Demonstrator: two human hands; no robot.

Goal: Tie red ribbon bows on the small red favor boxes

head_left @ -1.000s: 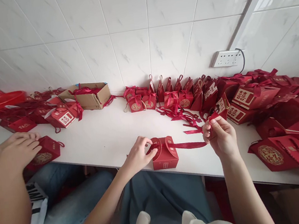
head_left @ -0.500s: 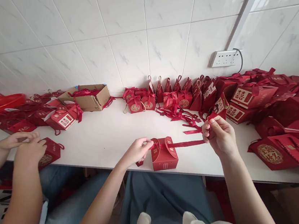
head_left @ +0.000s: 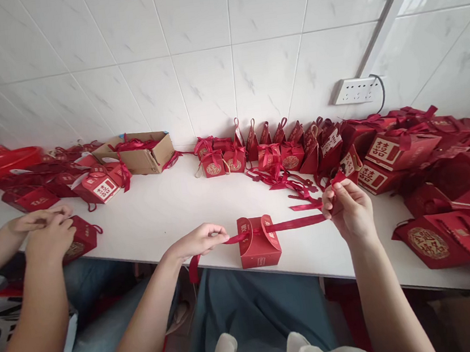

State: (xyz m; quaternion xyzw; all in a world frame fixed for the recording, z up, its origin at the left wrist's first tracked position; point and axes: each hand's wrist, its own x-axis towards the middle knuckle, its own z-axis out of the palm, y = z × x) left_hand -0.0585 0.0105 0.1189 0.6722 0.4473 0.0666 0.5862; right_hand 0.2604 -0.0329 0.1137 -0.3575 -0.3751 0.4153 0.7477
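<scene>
A small red gift box (head_left: 260, 247) with gold print stands at the table's front edge before me. A dark red ribbon (head_left: 296, 224) runs across its top, stretched out to both sides. My left hand (head_left: 202, 240) pinches the ribbon left of the box, and its loose end hangs over the table edge. On the right, my right hand (head_left: 346, 199) is closed on the ribbon's other part, raised a little above the table. Neither hand touches the box.
Loose red ribbons (head_left: 280, 179) lie behind the box. Finished-looking boxes (head_left: 213, 164) line the wall, and more are heaped (head_left: 403, 149) at the right. A cardboard carton (head_left: 147, 155) holds ribbons. At left, a co-worker's hands (head_left: 49, 233) work on another red box (head_left: 82, 236).
My left hand has moved left, away from the box, drawing the ribbon out with it. The right hand stays nearly in place, still gripping the ribbon.
</scene>
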